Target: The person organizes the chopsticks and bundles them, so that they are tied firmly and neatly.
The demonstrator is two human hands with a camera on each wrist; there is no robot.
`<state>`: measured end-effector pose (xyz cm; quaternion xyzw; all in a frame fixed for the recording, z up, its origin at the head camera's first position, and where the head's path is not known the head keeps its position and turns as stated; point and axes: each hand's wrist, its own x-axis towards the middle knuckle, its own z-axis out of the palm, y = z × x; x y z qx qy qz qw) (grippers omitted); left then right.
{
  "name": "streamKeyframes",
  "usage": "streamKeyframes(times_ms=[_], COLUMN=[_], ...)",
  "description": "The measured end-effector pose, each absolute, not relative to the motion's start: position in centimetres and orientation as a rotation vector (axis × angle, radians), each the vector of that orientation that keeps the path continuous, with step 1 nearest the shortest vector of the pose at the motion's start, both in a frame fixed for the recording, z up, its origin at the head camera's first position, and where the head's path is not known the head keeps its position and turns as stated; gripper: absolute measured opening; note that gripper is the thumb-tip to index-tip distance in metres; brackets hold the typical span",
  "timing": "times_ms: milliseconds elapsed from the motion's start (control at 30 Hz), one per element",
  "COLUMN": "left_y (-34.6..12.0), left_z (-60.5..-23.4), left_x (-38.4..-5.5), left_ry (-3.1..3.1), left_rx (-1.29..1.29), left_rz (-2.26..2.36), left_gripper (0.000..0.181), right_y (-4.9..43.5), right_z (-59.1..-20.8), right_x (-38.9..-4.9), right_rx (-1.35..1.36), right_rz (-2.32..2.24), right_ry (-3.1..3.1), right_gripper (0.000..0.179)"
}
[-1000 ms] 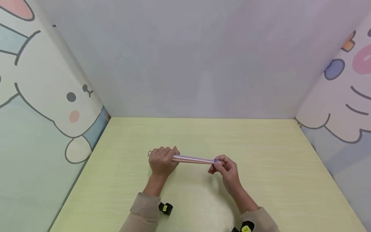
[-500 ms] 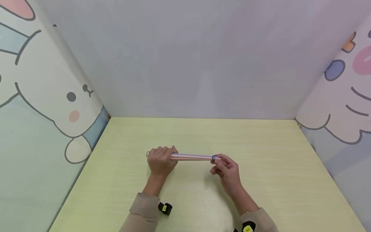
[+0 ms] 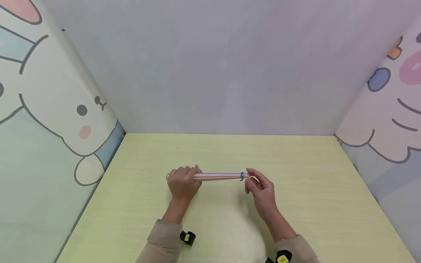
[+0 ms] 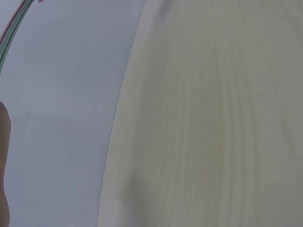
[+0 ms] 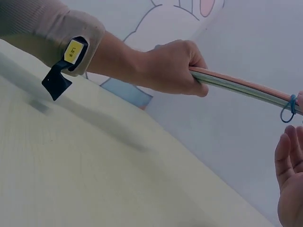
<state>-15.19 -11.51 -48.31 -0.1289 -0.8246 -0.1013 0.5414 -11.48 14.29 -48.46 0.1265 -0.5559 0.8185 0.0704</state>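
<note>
A bundle of slim pastel straws [image 3: 219,176] lies level in the air above the table, pink, white and lilac in the head view. My left hand [image 3: 184,182] grips it in a fist near its left end. Round the right end sits a blue elastic band [image 3: 242,176]; in the right wrist view a loop of this band [image 5: 287,116] hangs below the straws. My right hand [image 3: 264,191] is at that end, its index fingertip right by the straw tips and its thumb lower and apart. In the left wrist view the straws [image 4: 13,33] only cross the top corner.
Beneath the hands is a pale yellow wood-grain table [image 3: 230,153]. A plain grey wall [image 3: 227,65] stands behind it. Cartoon-printed panels [image 3: 49,146] close in the left and right sides. Black camera straps [image 3: 188,237] with yellow labels are on both wrists.
The right thumb and fingers have come off the blue band and spread apart, leaving it round the straws. The right end of the bundle has risen slightly. The left hand keeps its grip.
</note>
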Motion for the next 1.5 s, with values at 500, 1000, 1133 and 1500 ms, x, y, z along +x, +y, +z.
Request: streamKeyframes(times_ms=[500, 1000, 1133, 1500], left_y=[-11.7, -11.0, -11.0, -11.4], left_z=[-48.1, -48.5, -48.7, -48.4], left_x=[-14.9, -14.5, -14.6, -14.8], left_ry=[-1.997, -2.02, -2.013, -2.042], left_rx=[-0.344, -0.386, -0.397, -0.381], left_rz=[-0.217, -0.221, -0.211, -0.212], left_gripper=[0.031, 0.031, 0.03, 0.034], right_y=[15.6, 15.6, 15.9, 16.0], right_z=[-47.7, -46.1, -47.1, -47.2], right_x=[-12.3, -12.2, -12.6, -12.4], right_rx=[0.807, 0.937, 0.951, 0.937], right_rz=[1.922, 1.62, 1.572, 1.727], right_ry=[-2.018, -2.267, -2.285, -2.046], right_gripper=[0.025, 0.02, 0.029, 0.035])
